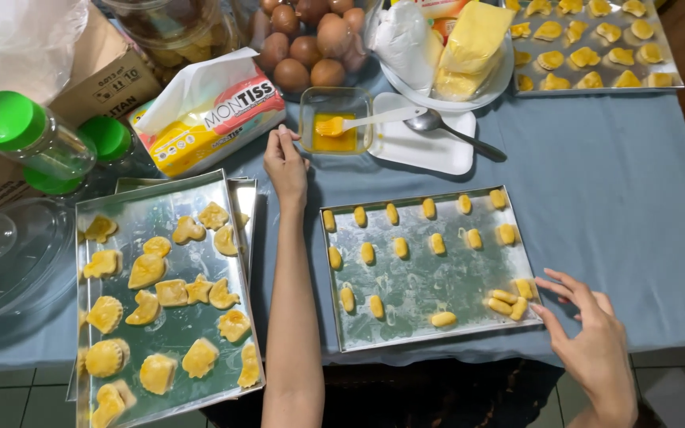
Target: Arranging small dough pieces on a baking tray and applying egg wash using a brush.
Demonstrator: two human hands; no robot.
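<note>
Left hand [285, 162] stretched forward over the blue cloth [612, 182], fingers drawn together; whether they pinch anything cannot be told. It sits just beside the small glass dish [334, 120] of yellow egg wash, which holds a brush [358, 121] with a white handle. The forearm runs down between the two near trays.

Right hand [592, 341] at the lower right corner of the middle tray [422, 277], fingers spread and holding nothing, fingertips just short of the tray rim. Nearest to them: a small cluster of yellow dough pieces [507, 302] bunched in that corner.

Middle tray: metal, greased, rows of small oblong dough pieces along the top and centre, sparser toward the front edge. It lies on the cloth in the middle of the counter.

Left tray [160, 214]: metal, stacked on another, filled with larger shaped cookies [147, 270], pale yellow.

Far right: a third tray [596, 83] of shaped cookies.

Behind the dish: a white square plate [422, 147] with a spoon [449, 131] on it, a bowl [438, 99] with butter blocks and a white bag, brown eggs [311, 47], a tissue pack [216, 111]. Far left: jars with green lids [5, 119], a clear plastic lid [9, 254], a cardboard box [105, 75].
</note>
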